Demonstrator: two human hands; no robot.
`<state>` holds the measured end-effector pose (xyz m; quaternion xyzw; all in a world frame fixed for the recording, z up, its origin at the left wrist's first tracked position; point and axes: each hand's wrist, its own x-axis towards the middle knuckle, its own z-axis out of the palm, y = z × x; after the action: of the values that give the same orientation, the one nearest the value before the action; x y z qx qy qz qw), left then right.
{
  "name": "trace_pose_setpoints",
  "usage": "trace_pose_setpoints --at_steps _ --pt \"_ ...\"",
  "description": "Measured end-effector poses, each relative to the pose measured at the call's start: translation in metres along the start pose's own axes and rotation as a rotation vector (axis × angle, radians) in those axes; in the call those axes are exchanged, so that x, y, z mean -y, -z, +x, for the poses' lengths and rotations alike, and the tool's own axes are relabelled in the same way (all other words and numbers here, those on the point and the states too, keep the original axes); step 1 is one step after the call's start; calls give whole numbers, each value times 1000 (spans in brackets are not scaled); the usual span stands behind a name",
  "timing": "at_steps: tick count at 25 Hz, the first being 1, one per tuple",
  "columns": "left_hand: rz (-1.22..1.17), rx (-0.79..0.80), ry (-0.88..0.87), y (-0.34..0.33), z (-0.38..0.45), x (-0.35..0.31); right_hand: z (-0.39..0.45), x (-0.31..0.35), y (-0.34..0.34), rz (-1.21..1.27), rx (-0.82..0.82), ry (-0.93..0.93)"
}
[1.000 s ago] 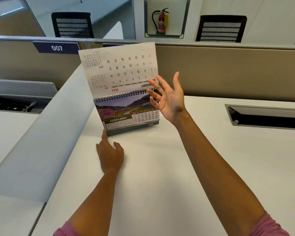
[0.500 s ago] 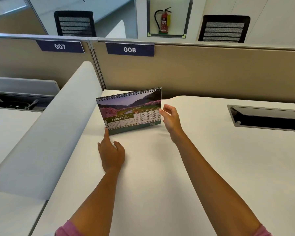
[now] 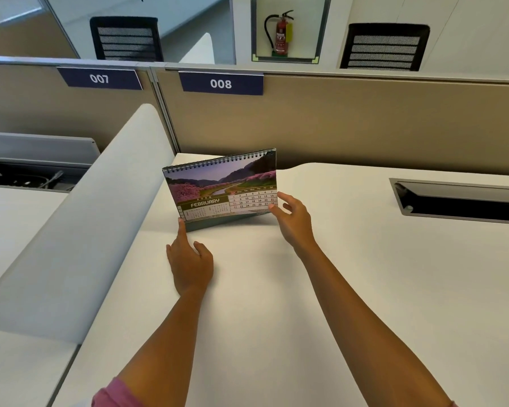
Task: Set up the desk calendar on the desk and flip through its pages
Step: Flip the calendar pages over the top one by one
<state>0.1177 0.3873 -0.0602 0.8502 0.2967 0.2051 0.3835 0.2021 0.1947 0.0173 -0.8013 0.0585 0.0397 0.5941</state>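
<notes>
White bench (image 3: 335, 289) carries the desk calendar (image 3: 221, 189), upright at February. Left hand (image 3: 190, 262) rests flat, index fingertip touching its lower left corner, fingers loose. Right hand (image 3: 291, 220) fingers, apart, touch its lower right corner.

Single head view, angled forward-down over desk (image 3: 276, 318), close above forearms.
</notes>
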Motion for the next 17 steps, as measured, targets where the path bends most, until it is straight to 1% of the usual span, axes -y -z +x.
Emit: trace_pose_setpoints --at_steps 4,7,12,17 --pt "-6 10 25 0 0 -1 -4 -3 2 100 -144 39" --pt "-17 19 31 1 -1 -1 -6 -3 3 99 -200 70" --pt "-31 38 77 2 -1 -2 -9 -4 4 96 -248 82" --pt "-44 37 67 2 -1 -3 -9 -4 3 69 -253 71"
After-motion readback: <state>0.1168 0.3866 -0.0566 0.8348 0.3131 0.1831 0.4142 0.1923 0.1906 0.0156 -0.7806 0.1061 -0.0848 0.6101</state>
